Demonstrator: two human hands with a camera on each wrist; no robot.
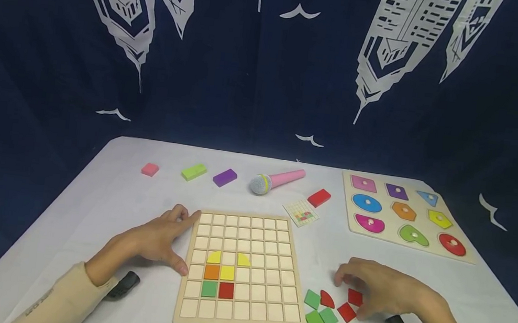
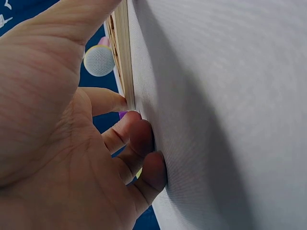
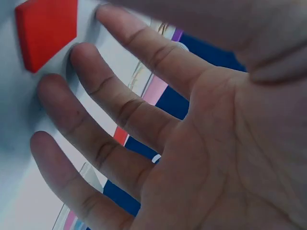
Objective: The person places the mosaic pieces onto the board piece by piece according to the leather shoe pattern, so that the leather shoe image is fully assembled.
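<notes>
A wooden grid board (image 1: 270, 277) lies flat in the middle of the table. In its cells sit two yellow rounded tiles (image 1: 244, 260), an orange square (image 1: 211, 272), a yellow square (image 1: 227, 272), a green square (image 1: 209, 289) and a red square (image 1: 226, 290). My left hand (image 1: 156, 237) is at the board's left side, index finger by the top corner and thumb touching the lower edge. Over on the right, my right hand (image 1: 380, 287) is spread above red square tiles (image 1: 346, 313); the right wrist view shows one red tile (image 3: 48, 31) close to the fingertips, nothing gripped.
Several green tiles (image 1: 315, 321) and a red quarter-circle (image 1: 327, 298) lie right of the board. Behind it are a pattern card (image 1: 301, 213), a pink microphone (image 1: 278, 180) and colored blocks (image 1: 225, 178). A shape puzzle (image 1: 386, 234) occupies the back right.
</notes>
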